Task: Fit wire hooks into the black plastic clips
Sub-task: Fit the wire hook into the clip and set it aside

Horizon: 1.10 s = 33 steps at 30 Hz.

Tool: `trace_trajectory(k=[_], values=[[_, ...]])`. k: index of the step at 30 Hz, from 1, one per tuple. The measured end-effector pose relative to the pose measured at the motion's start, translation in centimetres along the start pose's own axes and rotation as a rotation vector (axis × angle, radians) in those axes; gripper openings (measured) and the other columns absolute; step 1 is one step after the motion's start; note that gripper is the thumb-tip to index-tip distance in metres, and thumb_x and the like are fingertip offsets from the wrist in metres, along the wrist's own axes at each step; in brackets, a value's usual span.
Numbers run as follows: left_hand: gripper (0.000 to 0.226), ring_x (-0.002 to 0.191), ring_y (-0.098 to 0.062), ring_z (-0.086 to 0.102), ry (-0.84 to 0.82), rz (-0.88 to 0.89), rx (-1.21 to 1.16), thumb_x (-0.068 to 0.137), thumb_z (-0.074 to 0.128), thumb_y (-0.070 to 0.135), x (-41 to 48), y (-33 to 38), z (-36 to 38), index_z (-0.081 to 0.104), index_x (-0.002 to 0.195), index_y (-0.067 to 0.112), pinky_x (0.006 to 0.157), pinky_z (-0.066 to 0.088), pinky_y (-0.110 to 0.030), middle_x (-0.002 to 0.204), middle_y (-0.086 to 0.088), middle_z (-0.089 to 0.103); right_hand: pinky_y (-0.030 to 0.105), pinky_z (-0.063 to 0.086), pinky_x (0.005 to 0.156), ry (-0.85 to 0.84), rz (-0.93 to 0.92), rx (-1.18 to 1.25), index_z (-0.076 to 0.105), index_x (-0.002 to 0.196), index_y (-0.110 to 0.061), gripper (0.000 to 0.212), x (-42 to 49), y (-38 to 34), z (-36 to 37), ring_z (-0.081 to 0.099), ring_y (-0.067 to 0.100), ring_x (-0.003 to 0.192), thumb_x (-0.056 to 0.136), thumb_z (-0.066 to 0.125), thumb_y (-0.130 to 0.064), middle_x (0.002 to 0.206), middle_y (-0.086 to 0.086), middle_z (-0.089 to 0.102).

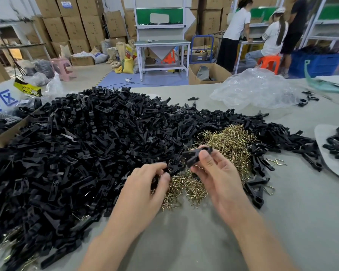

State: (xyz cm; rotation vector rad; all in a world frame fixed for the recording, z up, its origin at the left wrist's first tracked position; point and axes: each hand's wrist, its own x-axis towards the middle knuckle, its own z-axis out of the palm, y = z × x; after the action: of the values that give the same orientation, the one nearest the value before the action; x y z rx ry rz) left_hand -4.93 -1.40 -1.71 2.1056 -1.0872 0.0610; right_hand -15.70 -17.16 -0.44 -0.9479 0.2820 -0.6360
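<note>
Clip (199, 154) pinched by right hand (215, 177), long axis near level, running left to right. Second clip (174, 167) pinched by left hand (147, 184), just beside the first, between both hands. Wire hooks (186, 185) heaped beneath hands; loose clips (76, 145) piled left of left hand.

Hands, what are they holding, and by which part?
Right hand pinches a black clip toward its right end; left hand pinches a second clip by its left end.

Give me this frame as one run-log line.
left hand: pinches lower black clip | right hand: holds upper black clip | hook in grip: cannot tell | hook pile: beneath hands | clip heap: left, behind
</note>
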Motion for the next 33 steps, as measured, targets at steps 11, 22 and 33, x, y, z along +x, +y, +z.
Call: trace_trajectory(k=[11,22,33], values=[[0.012,0.081,-0.014,0.063,0.045,0.181,0.413,0.086,0.068,0.03,0.0,-0.1,2.2,0.065,0.096,0.025,0.074,0.05,-0.032,0.092,0.01,0.059,0.023,0.061,0.072,0.118,0.007,0.125,0.068,0.116,-0.006,0.037,0.7,0.0,-0.7,0.067,0.014,0.079,0.081,0.067,-0.019,0.093,0.007,0.071],[0.012,0.082,-0.003,0.056,0.161,0.035,0.07,0.096,0.051,0.041,-0.1,0.6,1.3,0.055,0.09,0.031,0.074,0.047,-0.029,0.088,0.019,0.059,0.032,0.06,0.087,-0.06,0.065,0.038,0.076,0.104,-0.018,0.023,0.5,0.6,-0.4,0.071,0.02,0.092,0.083,0.071,-0.025,0.099,0.009,0.073],[0.011,0.083,-0.003,0.069,0.262,-0.139,-0.399,0.094,0.064,0.025,0.1,1.2,1.3,0.068,0.092,0.035,0.071,0.048,-0.013,0.088,0.019,0.071,0.049,0.044,0.11,-0.295,0.008,-0.389,0.069,0.121,-0.027,0.042,0.0,1.7,-0.6,0.065,0.025,0.12,0.086,0.077,-0.049,0.118,0.003,0.071]])
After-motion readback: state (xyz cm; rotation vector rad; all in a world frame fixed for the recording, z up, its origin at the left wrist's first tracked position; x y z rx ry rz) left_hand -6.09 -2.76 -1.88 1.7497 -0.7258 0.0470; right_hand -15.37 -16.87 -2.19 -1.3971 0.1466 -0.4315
